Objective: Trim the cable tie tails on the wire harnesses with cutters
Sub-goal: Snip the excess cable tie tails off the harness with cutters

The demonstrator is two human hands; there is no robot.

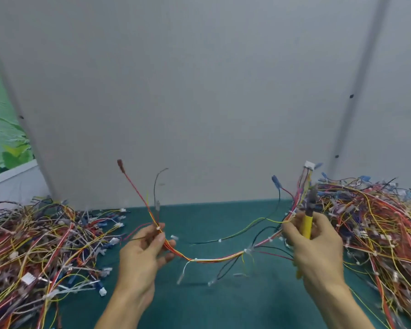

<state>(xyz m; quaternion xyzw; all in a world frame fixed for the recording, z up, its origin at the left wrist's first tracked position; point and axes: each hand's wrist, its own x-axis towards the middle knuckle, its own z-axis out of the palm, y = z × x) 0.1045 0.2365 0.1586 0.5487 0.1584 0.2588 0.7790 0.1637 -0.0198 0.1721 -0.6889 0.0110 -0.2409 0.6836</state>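
Note:
A wire harness [214, 259] of red, yellow and white wires hangs in a sagging arc between my two hands, above the green table. White cable ties [195, 260] sit along it, some with tails sticking out. My left hand [142, 252] pinches the harness at its left end, where a red-tipped lead points up. My right hand [311, 243] grips yellow-handled cutters [307, 224], jaws pointing up, and also holds the harness's right end near a white connector [309, 165].
A big pile of harnesses [33, 248] lies on the left of the green table mat [223, 305], and a larger pile [380, 224] on the right. A grey wall panel [199, 91] stands right behind the table.

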